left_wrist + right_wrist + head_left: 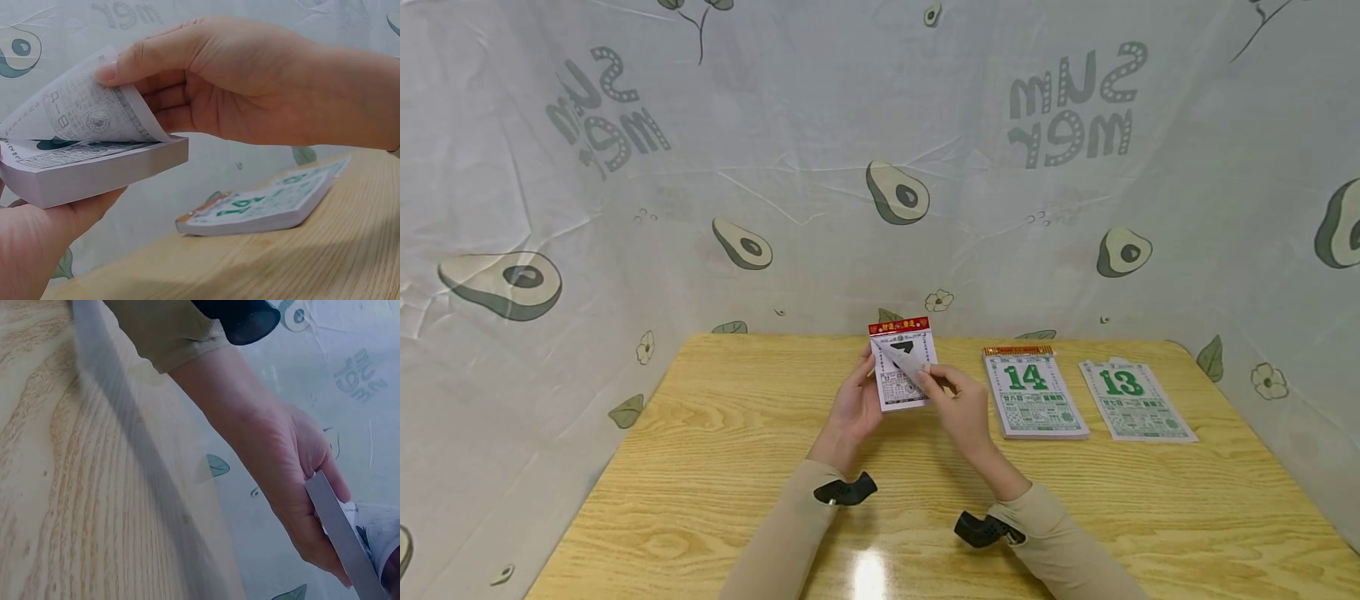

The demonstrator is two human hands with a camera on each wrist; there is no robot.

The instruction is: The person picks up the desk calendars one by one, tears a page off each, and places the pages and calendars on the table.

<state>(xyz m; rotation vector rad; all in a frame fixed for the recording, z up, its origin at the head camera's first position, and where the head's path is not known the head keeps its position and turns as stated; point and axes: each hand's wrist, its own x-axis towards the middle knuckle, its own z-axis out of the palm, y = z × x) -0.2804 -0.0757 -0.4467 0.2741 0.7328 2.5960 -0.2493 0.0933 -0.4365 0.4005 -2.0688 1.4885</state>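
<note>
While left hand clamps calendar pad above desk: right hand grip pinching top sheet, curled upward.

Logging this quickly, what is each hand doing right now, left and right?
Left hand: holds the calendar pad off the table.
Right hand: pinches the pad's top sheet, curling it up.

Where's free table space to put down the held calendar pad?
Bare wood left of the left hand, out to the table edge, and the near strip by the sleeves. Crowded on the right: the 14 pad and loose 13 sheet lie close together.
</note>
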